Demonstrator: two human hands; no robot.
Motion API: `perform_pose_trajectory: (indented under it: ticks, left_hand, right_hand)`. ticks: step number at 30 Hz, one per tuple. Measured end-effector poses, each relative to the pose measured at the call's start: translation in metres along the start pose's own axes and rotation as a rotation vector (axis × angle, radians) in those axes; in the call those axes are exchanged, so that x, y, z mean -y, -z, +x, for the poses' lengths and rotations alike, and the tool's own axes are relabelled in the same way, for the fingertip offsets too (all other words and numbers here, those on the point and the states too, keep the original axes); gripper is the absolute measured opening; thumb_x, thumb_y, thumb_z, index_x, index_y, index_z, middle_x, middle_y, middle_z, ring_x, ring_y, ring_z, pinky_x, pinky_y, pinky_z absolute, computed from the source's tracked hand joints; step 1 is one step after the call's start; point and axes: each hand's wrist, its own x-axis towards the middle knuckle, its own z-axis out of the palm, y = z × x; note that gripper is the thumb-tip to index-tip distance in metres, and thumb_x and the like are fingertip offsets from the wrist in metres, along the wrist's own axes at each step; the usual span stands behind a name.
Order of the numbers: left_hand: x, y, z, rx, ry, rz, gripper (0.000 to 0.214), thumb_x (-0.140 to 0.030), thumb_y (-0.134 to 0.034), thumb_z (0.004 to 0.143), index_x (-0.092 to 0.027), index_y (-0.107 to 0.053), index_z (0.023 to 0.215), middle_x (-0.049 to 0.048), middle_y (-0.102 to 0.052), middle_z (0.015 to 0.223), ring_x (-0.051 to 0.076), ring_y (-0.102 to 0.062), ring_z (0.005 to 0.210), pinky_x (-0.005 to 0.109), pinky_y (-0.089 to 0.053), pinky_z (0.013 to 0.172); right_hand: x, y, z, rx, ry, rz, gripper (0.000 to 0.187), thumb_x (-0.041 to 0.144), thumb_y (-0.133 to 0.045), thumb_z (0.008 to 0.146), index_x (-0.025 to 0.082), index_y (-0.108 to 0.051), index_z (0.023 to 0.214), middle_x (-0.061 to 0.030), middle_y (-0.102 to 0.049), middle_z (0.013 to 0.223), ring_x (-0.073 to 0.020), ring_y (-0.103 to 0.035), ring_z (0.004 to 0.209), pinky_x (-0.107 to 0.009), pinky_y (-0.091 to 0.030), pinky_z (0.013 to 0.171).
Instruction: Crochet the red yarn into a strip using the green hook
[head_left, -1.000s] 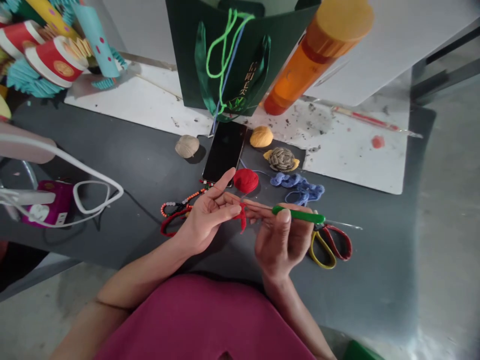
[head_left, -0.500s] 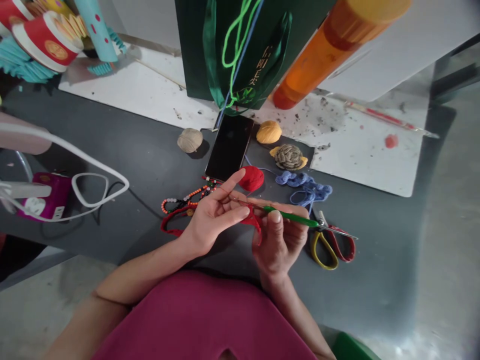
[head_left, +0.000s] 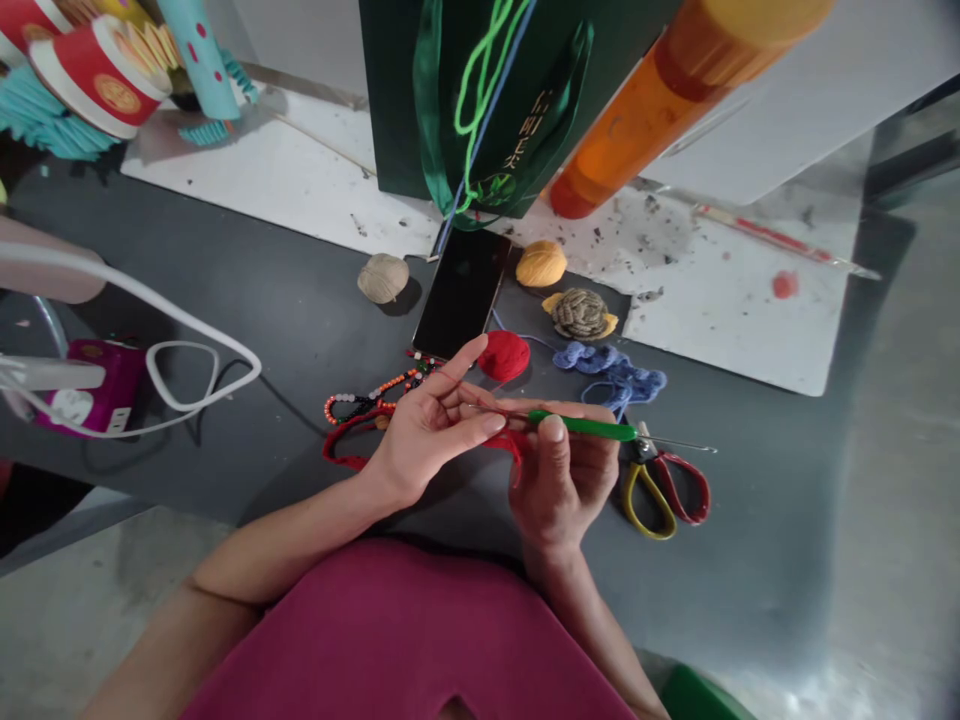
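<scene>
The grip of my right hand (head_left: 562, 478) clenches the green crochet hook (head_left: 583, 428). My left hand (head_left: 426, 432) pinches the red crochet strip (head_left: 511, 447) at the hook's nine o'clock, above the worktop (head_left: 262, 300). Mid-stitch, I judge; the next pull calls for a taut strip.

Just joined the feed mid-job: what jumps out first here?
The right grip pinches a green crochet hook working red yarn strung over the left grip, centre front. Behind them stand a dark green bag and a tall orange tube; scissors lie right of the grips.
</scene>
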Motion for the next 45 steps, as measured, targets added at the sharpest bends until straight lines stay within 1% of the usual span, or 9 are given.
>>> perform_pose_trajectory:
  ticks: [4, 9, 19, 25, 28, 31, 33, 39, 45]
  left_hand:
    - [0.000, 0.000, 0.000, -0.003, -0.011, 0.004, 0.071, -0.025, -0.092, 0.080, -0.034, -0.068, 0.146, -0.0059, -0.075, 0.088, 0.006, -0.070, 0.082, 0.020, -0.057, 0.085]
    - [-0.001, -0.001, 0.001, -0.013, 0.009, -0.007, 0.075, -0.027, -0.094, 0.079, -0.034, -0.066, 0.149, -0.0050, -0.074, 0.087, 0.008, -0.070, 0.082, 0.023, -0.057, 0.087]
    - [-0.003, -0.003, -0.001, -0.023, 0.029, -0.010, 0.074, -0.027, -0.094, 0.078, -0.034, -0.068, 0.147, -0.0049, -0.073, 0.085, 0.009, -0.068, 0.078, 0.022, -0.057, 0.081]
    - [-0.003, -0.003, 0.000, -0.028, 0.006, 0.009, 0.075, -0.025, -0.092, 0.079, -0.032, -0.066, 0.149, -0.0046, -0.074, 0.087, 0.009, -0.069, 0.080, 0.024, -0.058, 0.086]
    - [-0.002, -0.003, -0.001, -0.047, -0.003, 0.015, 0.077, -0.025, -0.092, 0.079, -0.030, -0.065, 0.151, -0.0041, -0.074, 0.087, 0.009, -0.067, 0.079, 0.024, -0.056, 0.084]
    - [-0.002, -0.004, 0.000, -0.053, 0.002, -0.006, 0.075, -0.026, -0.094, 0.078, -0.026, -0.067, 0.148, -0.0046, -0.072, 0.082, 0.007, -0.064, 0.075, 0.022, -0.053, 0.078]
    - [-0.003, -0.005, 0.000, -0.045, 0.039, -0.045, 0.073, -0.026, -0.095, 0.077, -0.024, -0.069, 0.145, -0.0055, -0.071, 0.077, 0.007, -0.063, 0.073, 0.022, -0.052, 0.078]
    - [-0.006, -0.007, 0.000, -0.026, 0.156, -0.138, 0.070, -0.026, -0.096, 0.074, -0.022, -0.072, 0.140, -0.0069, -0.071, 0.073, 0.007, -0.064, 0.071, 0.025, -0.052, 0.083]
    - [-0.005, -0.005, 0.001, -0.021, 0.136, -0.124, 0.067, -0.024, -0.095, 0.075, -0.025, -0.074, 0.139, -0.0072, -0.071, 0.074, 0.007, -0.064, 0.071, 0.026, -0.052, 0.081]
  right_hand:
    - [-0.002, 0.004, -0.002, 0.018, 0.040, -0.046, 0.007, 0.033, -0.076, 0.096, 0.027, -0.073, 0.097, 0.0039, -0.082, 0.082, -0.0125, -0.076, 0.064, -0.024, -0.062, 0.061]
    - [-0.002, 0.006, -0.004, 0.073, 0.092, -0.078, 0.004, 0.027, -0.073, 0.097, 0.027, -0.073, 0.102, 0.0027, -0.085, 0.089, -0.0133, -0.080, 0.074, -0.025, -0.065, 0.068]
    - [0.002, 0.004, -0.003, 0.049, 0.078, -0.130, 0.008, 0.034, -0.075, 0.096, 0.026, -0.073, 0.095, 0.0018, -0.083, 0.083, -0.0139, -0.077, 0.068, -0.029, -0.065, 0.068]
    - [-0.001, 0.006, -0.004, 0.085, 0.058, -0.106, 0.005, 0.027, -0.076, 0.095, 0.027, -0.075, 0.100, 0.0007, -0.085, 0.090, -0.0160, -0.081, 0.078, -0.031, -0.067, 0.073]
    - [-0.005, 0.006, -0.004, 0.108, 0.162, -0.107, 0.011, 0.018, -0.076, 0.094, 0.027, -0.075, 0.101, 0.0004, -0.086, 0.092, -0.0176, -0.083, 0.084, -0.034, -0.068, 0.078]
    - [-0.008, 0.005, -0.005, 0.120, 0.278, -0.176, 0.019, 0.012, -0.078, 0.090, 0.028, -0.077, 0.101, -0.0002, -0.087, 0.099, -0.0196, -0.084, 0.089, -0.037, -0.068, 0.077]
    - [-0.008, 0.004, -0.006, 0.099, 0.291, -0.189, 0.017, 0.013, -0.078, 0.090, 0.028, -0.077, 0.098, 0.0000, -0.087, 0.100, -0.0198, -0.084, 0.087, -0.038, -0.068, 0.074]
    - [-0.005, -0.003, -0.006, 0.011, 0.142, -0.058, 0.005, 0.025, -0.078, 0.093, 0.026, -0.074, 0.091, 0.0021, -0.086, 0.087, -0.0173, -0.083, 0.078, -0.033, -0.068, 0.073]
    - [-0.001, -0.004, -0.009, -0.109, 0.164, -0.157, 0.014, 0.035, -0.077, 0.095, 0.024, -0.069, 0.093, 0.0013, -0.083, 0.081, -0.0180, -0.082, 0.067, -0.030, -0.066, 0.061]
